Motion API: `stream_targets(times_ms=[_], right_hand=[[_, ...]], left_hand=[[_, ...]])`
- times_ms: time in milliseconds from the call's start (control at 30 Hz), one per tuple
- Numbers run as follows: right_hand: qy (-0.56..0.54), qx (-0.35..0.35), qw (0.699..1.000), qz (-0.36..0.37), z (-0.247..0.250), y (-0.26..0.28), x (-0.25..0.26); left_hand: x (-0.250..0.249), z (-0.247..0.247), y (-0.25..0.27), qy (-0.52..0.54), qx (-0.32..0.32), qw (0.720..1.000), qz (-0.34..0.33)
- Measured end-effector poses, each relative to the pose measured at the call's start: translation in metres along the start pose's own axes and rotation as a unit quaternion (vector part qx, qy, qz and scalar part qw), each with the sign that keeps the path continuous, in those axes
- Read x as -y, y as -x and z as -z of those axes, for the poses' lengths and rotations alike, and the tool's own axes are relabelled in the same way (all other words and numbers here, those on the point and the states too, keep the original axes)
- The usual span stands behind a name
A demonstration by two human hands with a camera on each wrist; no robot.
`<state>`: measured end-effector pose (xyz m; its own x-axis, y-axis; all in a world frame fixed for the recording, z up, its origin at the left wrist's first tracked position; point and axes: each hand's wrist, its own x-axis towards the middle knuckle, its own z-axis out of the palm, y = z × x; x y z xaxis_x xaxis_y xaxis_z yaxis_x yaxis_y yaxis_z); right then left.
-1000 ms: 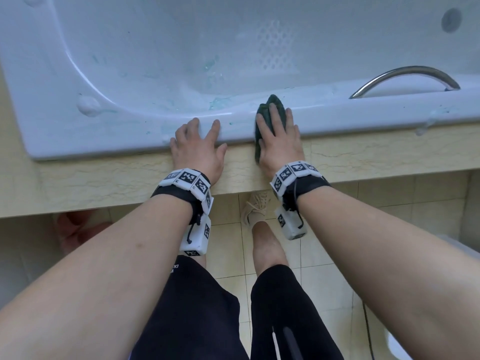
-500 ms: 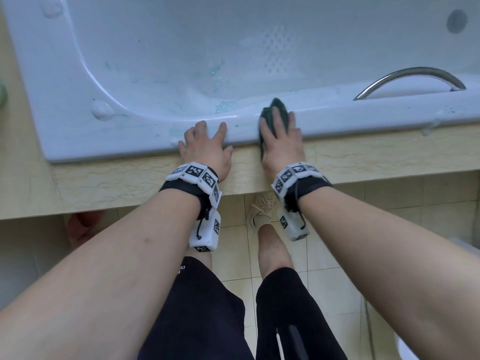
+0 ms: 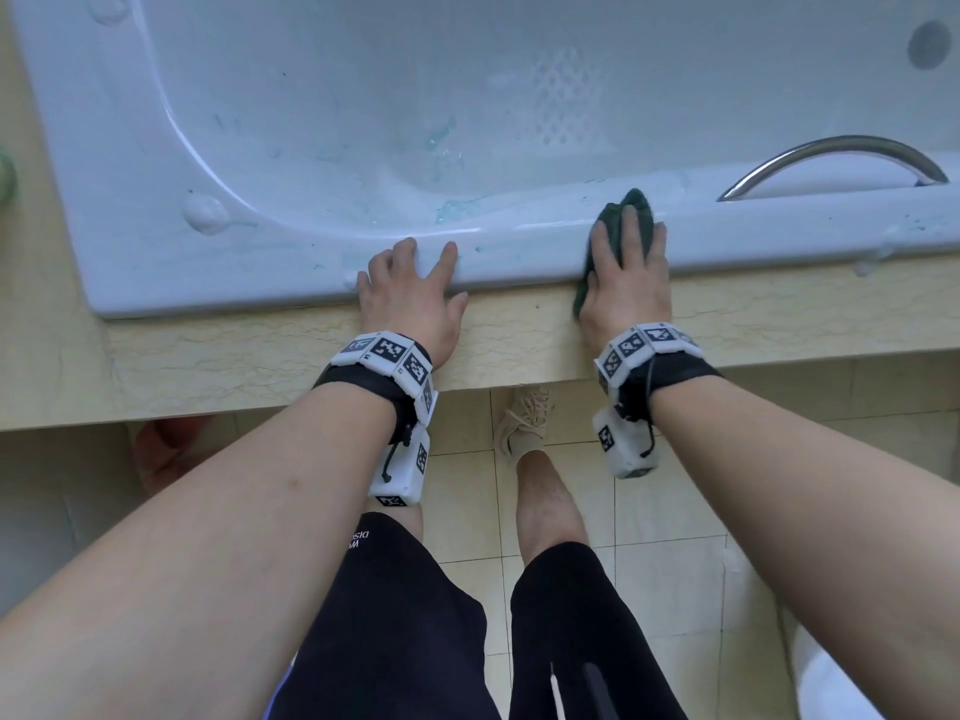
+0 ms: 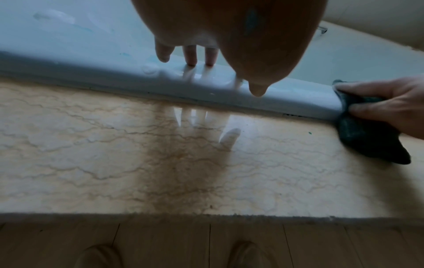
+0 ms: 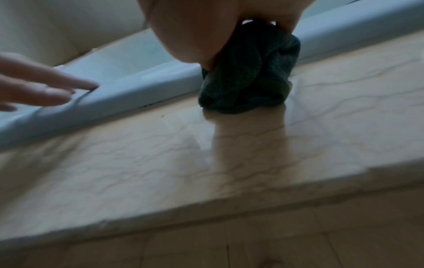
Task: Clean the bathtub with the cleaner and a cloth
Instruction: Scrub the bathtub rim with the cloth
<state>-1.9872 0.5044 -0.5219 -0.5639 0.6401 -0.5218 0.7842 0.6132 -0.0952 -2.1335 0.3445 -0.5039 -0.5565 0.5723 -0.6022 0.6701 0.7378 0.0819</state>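
The pale blue bathtub (image 3: 519, 252) fills the top of the head view, with blue-green cleaner smears (image 3: 452, 210) on its inner wall near the rim. My right hand (image 3: 626, 262) grips a bunched dark green cloth (image 3: 636, 205) and presses it on the near rim, the cloth's tail hanging onto the ledge (image 4: 367, 141). In the right wrist view the cloth (image 5: 247, 81) bulges out under my palm. My left hand (image 3: 415, 272) rests flat on the rim to the left, fingers straight (image 4: 190, 59), holding nothing.
A beige marble ledge (image 3: 234, 356) runs along the tub's front. A chrome grab handle (image 3: 836, 153) arches over the rim to the right of the cloth. Foam blobs (image 3: 205, 213) sit on the left rim. A green object (image 3: 5, 174) shows at the left edge. Below the ledge are floor tiles and my shoe (image 3: 522, 423).
My right hand has slid the cloth to the right along the rim, widening the gap to my left hand. The left hand has stayed flat on the rim.
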Motion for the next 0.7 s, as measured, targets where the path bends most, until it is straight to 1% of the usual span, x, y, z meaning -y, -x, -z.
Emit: stream_targets(times_ms=[133,233,300,400,433,500,567,600,700], right_hand=[[0.035,0.031,0.994,0.100,-0.011,0.008,0.040],[0.035,0.033,0.991,0.127,-0.014,0.010,0.045],[0.030,0.031,0.993,0.109,-0.010,0.006,0.030],[0.017,0.025,0.999,0.022,0.003,-0.001,-0.006],[0.020,0.030,0.999,0.005,0.006,-0.002,-0.015],[0.025,0.034,0.999,-0.010,0.007,-0.001,-0.019],[0.019,0.027,0.999,-0.009,0.004,0.000,-0.004],[0.021,0.028,0.999,0.009,0.000,0.001,0.008],[0.046,0.044,0.992,0.105,-0.012,0.009,0.050]], left_hand=[[0.001,-0.001,0.001,-0.001,-0.007,1.000,-0.002],[0.000,-0.001,0.001,0.001,-0.010,1.000,0.003],[0.001,0.000,0.001,0.004,-0.005,1.000,0.002],[0.001,0.001,0.000,0.008,-0.003,1.000,0.001],[0.002,0.001,0.000,0.010,-0.003,1.000,0.001],[0.001,0.000,0.000,0.012,0.000,1.000,0.002],[0.001,0.001,0.000,0.016,-0.001,1.000,0.003],[0.001,0.002,-0.001,0.019,-0.001,1.000,0.004],[0.001,0.004,-0.002,0.024,0.001,1.000,0.008]])
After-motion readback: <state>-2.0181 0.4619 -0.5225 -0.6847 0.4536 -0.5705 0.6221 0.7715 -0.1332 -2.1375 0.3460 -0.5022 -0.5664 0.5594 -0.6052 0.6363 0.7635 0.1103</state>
